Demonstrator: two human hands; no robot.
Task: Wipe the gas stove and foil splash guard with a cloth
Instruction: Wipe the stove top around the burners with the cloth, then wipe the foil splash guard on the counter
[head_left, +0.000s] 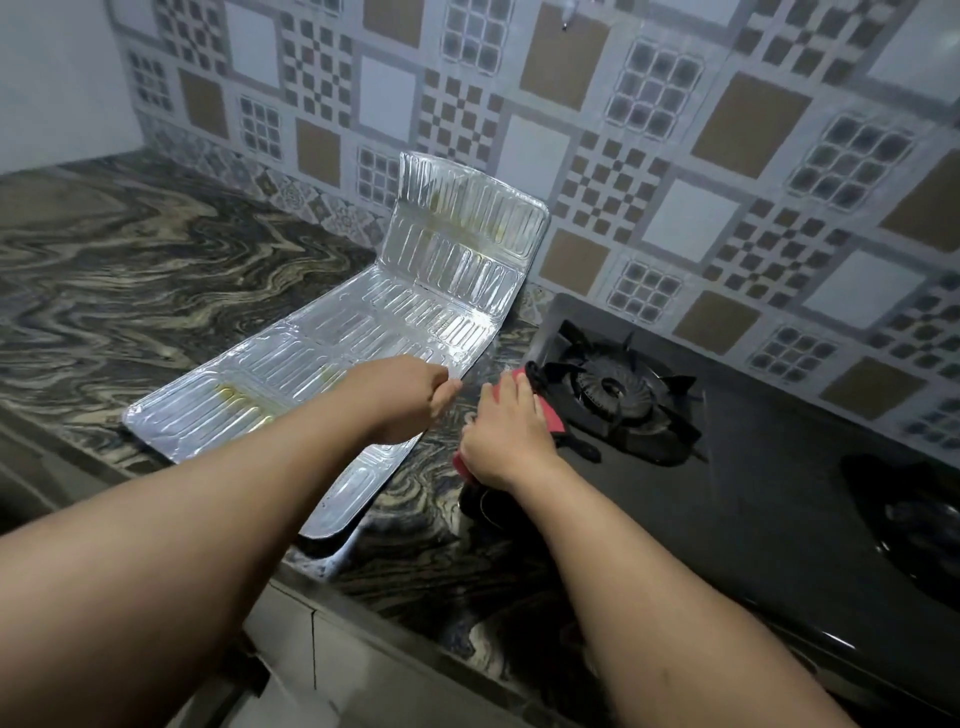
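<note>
The silver foil splash guard (363, 322) lies mostly flat on the marbled counter, its far panel propped against the tiled wall, with yellowish stains on it. My left hand (410, 397) pinches the guard's right edge. My right hand (506, 434) presses a red cloth (551, 413) onto the left edge of the black gas stove (727, 493), just in front of the left burner (615, 392). The cloth is mostly hidden under my fingers.
The dark marbled counter (156, 291) spreads to the left. A patterned tiled wall (649, 171) runs behind the stove. A second burner (919, 525) sits at the right edge. The counter's front edge and a cabinet (322, 649) lie below.
</note>
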